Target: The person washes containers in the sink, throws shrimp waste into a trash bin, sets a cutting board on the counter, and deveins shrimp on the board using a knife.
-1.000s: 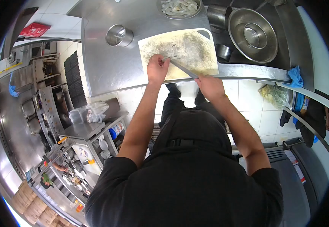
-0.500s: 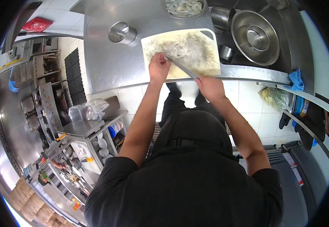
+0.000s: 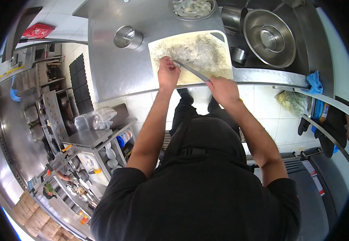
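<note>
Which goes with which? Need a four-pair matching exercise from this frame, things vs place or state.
Things:
1. knife
2. cutting board
3. lone steel container
4. bowl of pale pieces

Places or states:
A. on the counter, left of the cutting board
B. cut off by the view's top edge
C. held in the right hand
D. pale, with dark marks

Pairs: 1-C, 2-D, 3-A, 4-B

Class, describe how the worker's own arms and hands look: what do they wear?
Both arms wear short, loose black sleeves, with no lettering or badge visible on them. The sleeves end above the elbows, so the forearms are bare. The left hand and right hand are ungloved. Any ring would be too small to make out.
</note>
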Action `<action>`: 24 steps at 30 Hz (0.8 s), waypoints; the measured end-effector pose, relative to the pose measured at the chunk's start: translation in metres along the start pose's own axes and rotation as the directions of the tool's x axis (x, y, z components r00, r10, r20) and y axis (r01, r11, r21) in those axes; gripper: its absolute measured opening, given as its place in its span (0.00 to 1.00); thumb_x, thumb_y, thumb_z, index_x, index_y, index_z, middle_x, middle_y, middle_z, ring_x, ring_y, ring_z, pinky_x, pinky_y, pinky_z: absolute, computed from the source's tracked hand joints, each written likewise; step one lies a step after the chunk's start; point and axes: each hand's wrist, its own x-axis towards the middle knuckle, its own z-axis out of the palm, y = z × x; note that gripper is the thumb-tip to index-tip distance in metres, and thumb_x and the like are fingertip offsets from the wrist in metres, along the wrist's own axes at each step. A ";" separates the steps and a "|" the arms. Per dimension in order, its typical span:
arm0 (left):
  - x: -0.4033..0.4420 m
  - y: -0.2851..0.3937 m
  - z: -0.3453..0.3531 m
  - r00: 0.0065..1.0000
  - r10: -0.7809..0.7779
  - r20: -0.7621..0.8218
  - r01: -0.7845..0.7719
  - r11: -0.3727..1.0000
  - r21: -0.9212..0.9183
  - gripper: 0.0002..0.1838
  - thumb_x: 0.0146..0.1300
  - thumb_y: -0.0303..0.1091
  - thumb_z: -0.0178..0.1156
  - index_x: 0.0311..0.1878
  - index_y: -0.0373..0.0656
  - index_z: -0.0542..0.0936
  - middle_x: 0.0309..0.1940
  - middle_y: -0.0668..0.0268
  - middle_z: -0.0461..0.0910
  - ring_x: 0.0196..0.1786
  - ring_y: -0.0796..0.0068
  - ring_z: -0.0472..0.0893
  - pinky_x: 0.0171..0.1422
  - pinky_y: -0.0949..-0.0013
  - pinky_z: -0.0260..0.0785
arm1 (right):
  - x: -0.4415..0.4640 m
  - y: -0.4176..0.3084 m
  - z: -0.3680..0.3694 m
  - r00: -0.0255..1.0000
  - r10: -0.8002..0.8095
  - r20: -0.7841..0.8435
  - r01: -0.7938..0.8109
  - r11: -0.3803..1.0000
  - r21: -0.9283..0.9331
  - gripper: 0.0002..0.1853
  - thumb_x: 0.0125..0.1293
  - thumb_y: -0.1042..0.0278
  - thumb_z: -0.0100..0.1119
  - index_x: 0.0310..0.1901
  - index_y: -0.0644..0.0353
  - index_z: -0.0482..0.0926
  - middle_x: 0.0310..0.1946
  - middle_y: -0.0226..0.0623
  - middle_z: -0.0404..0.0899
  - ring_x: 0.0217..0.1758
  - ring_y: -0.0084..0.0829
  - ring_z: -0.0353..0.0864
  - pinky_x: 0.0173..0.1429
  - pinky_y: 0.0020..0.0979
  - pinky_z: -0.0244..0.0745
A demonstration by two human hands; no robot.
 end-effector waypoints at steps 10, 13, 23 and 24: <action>0.001 -0.004 0.001 0.999 0.018 0.026 -0.018 1.000 0.021 0.28 0.58 0.19 0.68 0.62 0.38 0.70 0.44 0.60 0.81 0.42 0.70 0.83 0.50 0.67 0.81 | 0.015 0.003 -0.012 0.999 0.042 0.025 -0.040 0.995 -0.094 0.16 0.77 0.53 0.56 0.43 0.58 0.84 0.34 0.45 0.87 0.41 0.48 0.89 0.47 0.50 0.82; 0.002 -0.005 0.000 0.999 0.007 0.042 -0.008 1.000 0.022 0.28 0.58 0.19 0.68 0.61 0.38 0.70 0.44 0.60 0.81 0.42 0.70 0.83 0.50 0.67 0.81 | 0.012 -0.002 -0.014 0.999 0.042 0.015 -0.041 0.997 -0.073 0.16 0.77 0.54 0.56 0.43 0.59 0.84 0.34 0.45 0.88 0.41 0.48 0.89 0.47 0.50 0.82; 0.001 -0.010 0.001 0.998 0.039 0.049 -0.039 0.999 0.007 0.26 0.59 0.18 0.68 0.59 0.39 0.71 0.43 0.61 0.81 0.43 0.71 0.83 0.52 0.68 0.81 | 0.011 -0.002 -0.016 0.999 0.036 0.015 -0.034 0.995 -0.098 0.16 0.77 0.53 0.56 0.43 0.58 0.84 0.33 0.43 0.87 0.40 0.47 0.89 0.47 0.49 0.82; 0.001 -0.007 0.000 0.998 0.037 0.056 -0.038 0.999 0.017 0.25 0.59 0.18 0.67 0.59 0.39 0.71 0.43 0.61 0.82 0.43 0.71 0.83 0.52 0.68 0.81 | 0.011 -0.002 -0.019 1.000 0.021 0.006 -0.020 0.995 -0.096 0.16 0.77 0.53 0.56 0.43 0.58 0.84 0.33 0.43 0.87 0.40 0.47 0.89 0.47 0.49 0.82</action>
